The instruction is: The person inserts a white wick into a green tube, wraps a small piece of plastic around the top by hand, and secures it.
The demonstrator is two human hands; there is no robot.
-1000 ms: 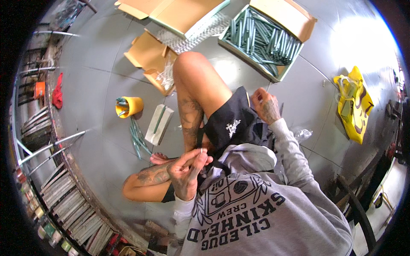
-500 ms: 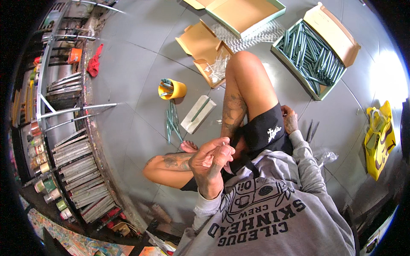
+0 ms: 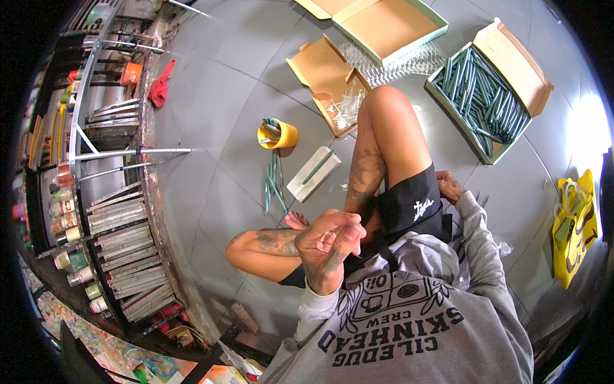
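My left hand point(image 3: 327, 249) is raised over my lap, thumb and fingers pinched together. What it grips, if anything, is too small to make out. My right hand point(image 3: 451, 187) is low beside my right thigh with its fingers curled; their tips are partly hidden. In front of my legs a dark green pen point(image 3: 318, 166) lies on a pale rectangular block point(image 3: 304, 184). Left of it are several loose green pens point(image 3: 274, 185) on the floor, and a yellow cup point(image 3: 288, 136) holding more pens. Thin clear plastic pieces point(image 3: 348, 107) lie in an open carton point(image 3: 318, 67).
At the far right, an open box point(image 3: 462, 121) is full of green pens. Another open box point(image 3: 391, 29) lies beside clear plastic packing point(image 3: 396, 64). A yellow bag point(image 3: 571, 230) stands right. Metal shelving point(image 3: 80, 153) with cans lines the left, near a red cloth point(image 3: 161, 85).
The whole view has shifted, so the scene sits further right. My left hand stays pinched, turned slightly; the pale bit seen earlier at its fingertips is less plain now. My right hand remains beside my thigh.
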